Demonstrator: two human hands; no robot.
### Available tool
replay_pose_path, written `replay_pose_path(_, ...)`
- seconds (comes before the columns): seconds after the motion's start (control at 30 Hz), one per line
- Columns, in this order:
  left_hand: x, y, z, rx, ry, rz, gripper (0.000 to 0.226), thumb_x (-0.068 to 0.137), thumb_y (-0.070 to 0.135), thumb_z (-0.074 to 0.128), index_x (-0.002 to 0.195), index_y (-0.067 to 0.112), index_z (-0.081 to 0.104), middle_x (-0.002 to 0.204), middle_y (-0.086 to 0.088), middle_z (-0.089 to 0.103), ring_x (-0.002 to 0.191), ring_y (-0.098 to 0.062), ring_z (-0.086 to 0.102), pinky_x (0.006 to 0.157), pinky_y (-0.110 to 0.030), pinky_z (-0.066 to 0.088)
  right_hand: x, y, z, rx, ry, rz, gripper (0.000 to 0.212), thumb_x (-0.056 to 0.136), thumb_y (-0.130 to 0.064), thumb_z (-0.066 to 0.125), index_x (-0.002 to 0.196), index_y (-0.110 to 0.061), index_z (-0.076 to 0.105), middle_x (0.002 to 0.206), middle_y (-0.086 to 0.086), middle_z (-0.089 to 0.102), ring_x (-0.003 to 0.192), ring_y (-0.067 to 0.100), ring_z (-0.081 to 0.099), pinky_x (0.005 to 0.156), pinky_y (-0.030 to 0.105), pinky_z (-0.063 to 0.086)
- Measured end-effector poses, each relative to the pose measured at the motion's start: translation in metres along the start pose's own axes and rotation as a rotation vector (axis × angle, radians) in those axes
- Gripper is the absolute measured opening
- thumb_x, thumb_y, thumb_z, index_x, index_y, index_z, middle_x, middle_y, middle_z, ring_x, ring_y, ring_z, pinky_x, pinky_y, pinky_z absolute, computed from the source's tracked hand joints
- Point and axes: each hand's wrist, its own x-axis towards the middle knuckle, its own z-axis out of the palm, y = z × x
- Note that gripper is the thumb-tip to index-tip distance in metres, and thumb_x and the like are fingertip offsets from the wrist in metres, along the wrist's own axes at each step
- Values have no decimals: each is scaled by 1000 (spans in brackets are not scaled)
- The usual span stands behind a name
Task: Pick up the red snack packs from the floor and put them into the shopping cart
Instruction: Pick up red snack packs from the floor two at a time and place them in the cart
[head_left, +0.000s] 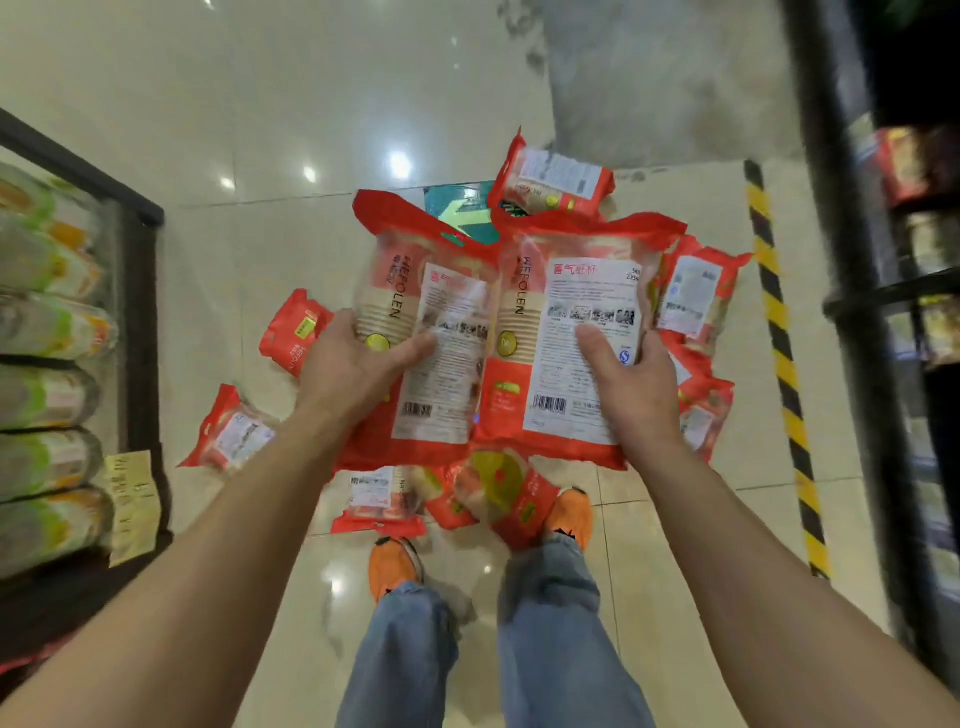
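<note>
I hold two red snack packs side by side above the floor, label sides up. My left hand (353, 369) grips the left pack (441, 291) at its lower left, thumb on the white label. My right hand (631, 379) grips the right pack (576, 280) at its lower right, thumb on the label. Several more red packs lie on the tiles below: one at the far end (556, 179), two on the left (293, 332) (234, 431), some by my feet (379, 499) and some on the right (696, 291). No shopping cart is in view.
A low shelf (140, 270) with green and orange packets stands on the left. A dark shelf rack (872, 291) runs along the right, with a yellow-black striped strip (784, 364) on the floor beside it. My orange shoes (392, 566) stand just behind the pile.
</note>
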Motion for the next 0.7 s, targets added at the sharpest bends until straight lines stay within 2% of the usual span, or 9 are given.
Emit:
replay_pose_path(0.1,-73,58,-45,-59,8,1,52,77,61,87,112,26,71,88,17,70,80,-1,66,61,-20,42,-51,-58,-68,-7,-54,-22,43,94,-51,75,127,-25,63,104,-22,68,96,-7,65,75,1,47)
replay_pose_path(0.13,-97,76,-60,-77,5,6,49,78,57,88,112,26,71,86,18,69,77,3,64,60,-18,41,-72,-78,-88,-21,-59,-42,43,95,-51,73,127,-25,61,104,-24,65,93,-9,63,71,-2,42)
replay_pose_path(0.3,-198,142,-124,-206,5,77,45,76,53,91,108,25,75,87,14,77,69,3,73,55,-13,51,-158,-151,-170,18,-67,-149,56,87,-57,80,130,-28,59,116,-13,74,103,7,73,80,24,56)
replay_pose_path(0.33,-213,156,-136,-236,0,100,46,74,54,92,107,26,75,89,12,79,73,1,76,61,-15,56,-175,-167,-185,44,-59,-178,60,84,-58,83,129,-27,59,116,-13,74,103,7,73,83,28,58)
replay_pose_path(0.4,-240,182,-159,-264,-14,143,48,71,59,92,103,28,74,95,9,80,84,-12,79,78,-35,65,-206,-192,-213,77,-26,-210,66,81,-58,87,130,-24,59,119,-10,74,103,8,74,88,35,61)
replay_pose_path(0.5,-273,214,-191,-259,-44,265,49,70,64,90,100,28,75,97,8,81,87,-17,79,85,-45,65,-253,-218,-247,108,69,-262,76,73,-66,88,132,-25,61,120,-7,76,103,11,76,91,45,63)
replay_pose_path(0.57,-296,228,-209,-264,-64,355,47,73,61,90,103,26,76,97,7,82,87,-18,80,83,-44,65,-288,-228,-264,153,144,-290,74,73,-68,87,129,-27,63,116,-9,77,100,11,77,87,45,64)
replay_pose_path(0.67,-326,243,-230,-285,-125,450,36,75,54,92,96,29,77,93,9,83,87,-17,81,87,-46,66,-344,-229,-284,222,250,-329,68,82,-60,86,135,-25,60,114,-12,75,95,4,75,74,27,59)
replay_pose_path(0.7,-337,246,-234,-275,-148,485,33,74,53,92,93,30,77,91,11,83,88,-16,81,90,-47,65,-362,-226,-289,244,282,-324,72,79,-64,86,136,-27,61,116,-11,77,95,5,76,76,30,61)
